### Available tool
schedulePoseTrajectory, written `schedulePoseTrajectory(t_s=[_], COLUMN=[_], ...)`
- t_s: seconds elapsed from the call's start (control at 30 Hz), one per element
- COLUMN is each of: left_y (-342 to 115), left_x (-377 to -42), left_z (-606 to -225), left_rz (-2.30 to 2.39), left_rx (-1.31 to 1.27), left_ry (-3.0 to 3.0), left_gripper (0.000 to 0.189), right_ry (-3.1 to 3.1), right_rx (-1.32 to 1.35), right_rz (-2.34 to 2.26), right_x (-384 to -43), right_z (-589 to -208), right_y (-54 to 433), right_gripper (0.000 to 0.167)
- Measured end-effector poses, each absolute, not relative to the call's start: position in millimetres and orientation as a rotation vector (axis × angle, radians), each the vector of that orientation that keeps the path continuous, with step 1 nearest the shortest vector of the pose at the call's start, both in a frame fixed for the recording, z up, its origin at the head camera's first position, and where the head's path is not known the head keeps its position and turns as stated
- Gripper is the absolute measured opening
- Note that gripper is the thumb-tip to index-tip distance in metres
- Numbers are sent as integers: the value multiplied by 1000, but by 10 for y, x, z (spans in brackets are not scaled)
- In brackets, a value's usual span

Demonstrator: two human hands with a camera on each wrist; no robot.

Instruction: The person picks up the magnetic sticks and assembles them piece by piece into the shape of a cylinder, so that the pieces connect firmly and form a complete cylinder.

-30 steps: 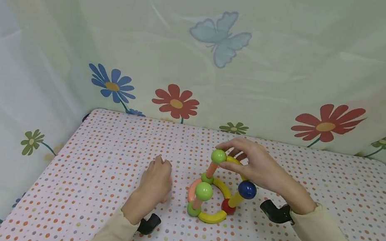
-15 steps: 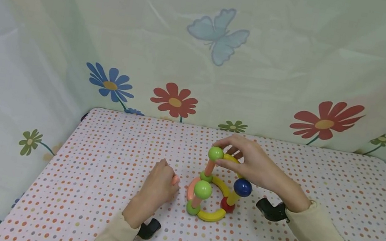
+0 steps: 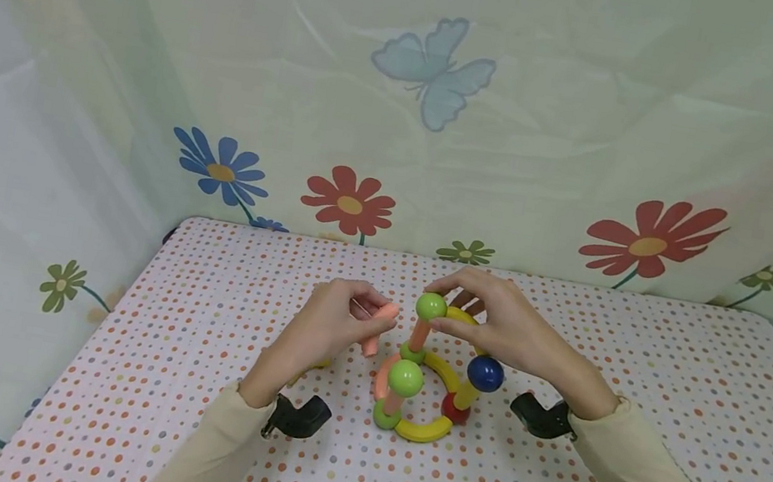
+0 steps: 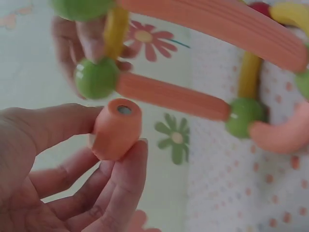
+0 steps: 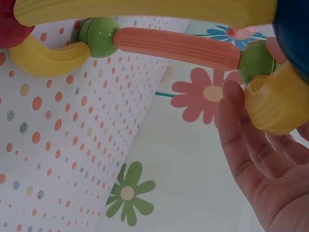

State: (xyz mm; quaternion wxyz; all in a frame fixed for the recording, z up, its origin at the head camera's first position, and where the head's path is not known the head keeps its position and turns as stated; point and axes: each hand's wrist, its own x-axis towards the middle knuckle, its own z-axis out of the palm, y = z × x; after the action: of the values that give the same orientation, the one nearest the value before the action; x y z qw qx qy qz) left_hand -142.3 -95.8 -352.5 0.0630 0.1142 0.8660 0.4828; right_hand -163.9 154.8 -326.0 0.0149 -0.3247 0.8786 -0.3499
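Note:
My left hand (image 3: pixel 324 320) holds an orange-pink magnetic rod (image 3: pixel 378 331) between thumb and fingers, above the table. In the left wrist view a round metal magnet shows in the end of this rod (image 4: pixel 116 129). My right hand (image 3: pixel 510 321) pinches the upper green ball (image 3: pixel 432 307) at the back of a ball-and-rod structure. From that ball, a curved yellow rod (image 5: pixel 280 101) runs to a blue ball (image 3: pixel 485 373). Another green ball (image 3: pixel 406 379) tops the front orange upright. The structure's base is a ring of curved rods (image 3: pixel 425 431), green balls and a red ball (image 3: pixel 456 407).
Behind my left wrist lies a yellow piece (image 3: pixel 321 364), mostly hidden. The table has a dotted cloth (image 3: pixel 230 267), and a flowered curtain (image 3: pixel 553 149) hangs behind it. A dark wrist camera (image 3: pixel 301 417) is worn on each wrist.
My left hand has risen from the table and moved up and right with the orange-pink rod, nearer the structure. The right hand keeps its pinch on the green ball.

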Motion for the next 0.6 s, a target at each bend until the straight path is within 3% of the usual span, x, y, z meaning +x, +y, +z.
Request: schedulePoseTrajectory(t_s=[0.43, 0.6], left_y=[-911, -1005], left_x=[-1505, -1547], left_z=[-3399, -3411], left_rz=[1513, 1596], left_rx=[444, 418], left_ry=[2463, 2203], left_gripper=[34, 39], right_ry=[2749, 2908], right_rx=[-1002, -1115], right_rz=[-1113, -1161], right_x=[-1619, -1475], right_z=[-3248, -3127], right_y=[1549, 1563], right_gripper=[36, 32])
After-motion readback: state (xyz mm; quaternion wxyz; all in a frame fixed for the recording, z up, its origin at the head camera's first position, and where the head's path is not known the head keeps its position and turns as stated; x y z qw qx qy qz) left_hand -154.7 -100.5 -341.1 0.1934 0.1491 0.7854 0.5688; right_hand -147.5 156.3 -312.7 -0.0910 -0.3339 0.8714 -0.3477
